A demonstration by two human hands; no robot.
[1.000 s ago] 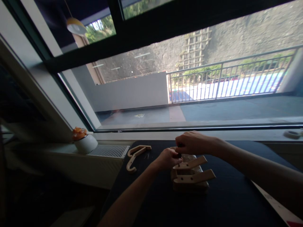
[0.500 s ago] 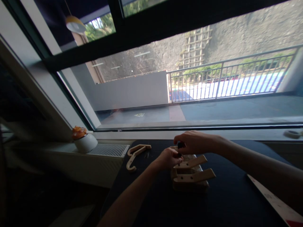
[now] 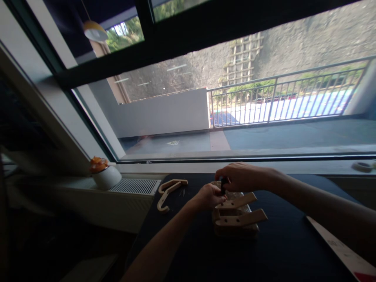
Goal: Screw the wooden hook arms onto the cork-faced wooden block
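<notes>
My right hand point(image 3: 235, 177) is closed from above on a small black tool point(image 3: 225, 184), held roughly upright; its exact kind does not show. Close against it, my left hand point(image 3: 210, 197) is pinched at the tool's lower end, and what its fingertips hold is hidden. Under both hands lies a block in clear wrapping point(image 3: 235, 194) on the dark table. Two pale wooden hooks rest across the block, one wooden hook point(image 3: 239, 202) just beside my left fingertips and the nearer wooden hook point(image 3: 243, 219) in front. Both have dark holes along their straight parts.
Two more wooden hooks point(image 3: 166, 196) lie at the table's left, with several thin screws or nails point(image 3: 182, 192) beside them. A pale board point(image 3: 337, 246) lies at the right. Behind are the window sill point(image 3: 176, 168), a radiator point(image 3: 136, 187) and a white pot point(image 3: 106, 178).
My right fingers have shifted slightly around the black tool, and more of it shows. The hooks and the wrapped block stay in place.
</notes>
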